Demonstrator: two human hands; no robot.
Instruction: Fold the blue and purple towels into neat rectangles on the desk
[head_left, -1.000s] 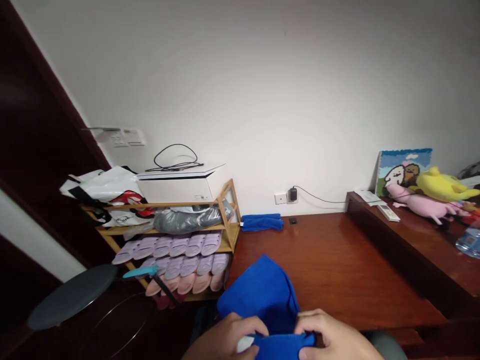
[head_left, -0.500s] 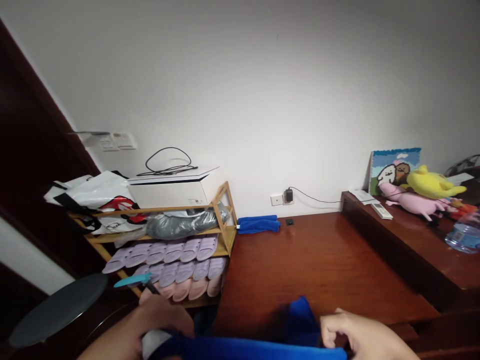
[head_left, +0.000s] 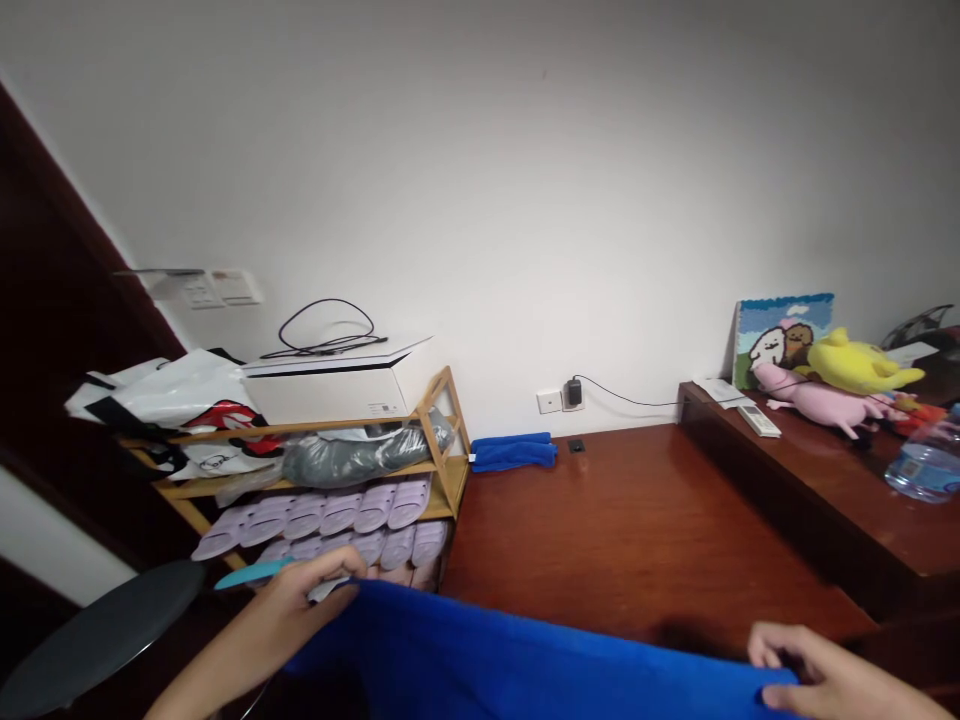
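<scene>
A blue towel [head_left: 540, 650] is stretched between my two hands above the front of the reddish-brown desk [head_left: 622, 520]. My left hand [head_left: 322, 595] pinches its upper left corner, where a white label shows. On the other side, my right hand [head_left: 806, 665] is closed on the upper right corner. The towel's top edge slopes slightly down to the right, and its lower part runs out of view. Another blue towel [head_left: 514, 452], folded into a narrow strip, lies at the back left of the desk against the wall.
Left of the desk stands a wooden rack [head_left: 442, 440] with lilac slippers [head_left: 337, 508], a white box [head_left: 337, 385] and a bag [head_left: 195, 400]. A raised shelf [head_left: 810, 490] on the right bears plush toys [head_left: 817, 400], a remote [head_left: 759, 420] and a plastic bottle [head_left: 926, 465].
My hands have moved up and apart, the right one farther to the right. The towel between them is now pulled wide, and more of its surface shows.
</scene>
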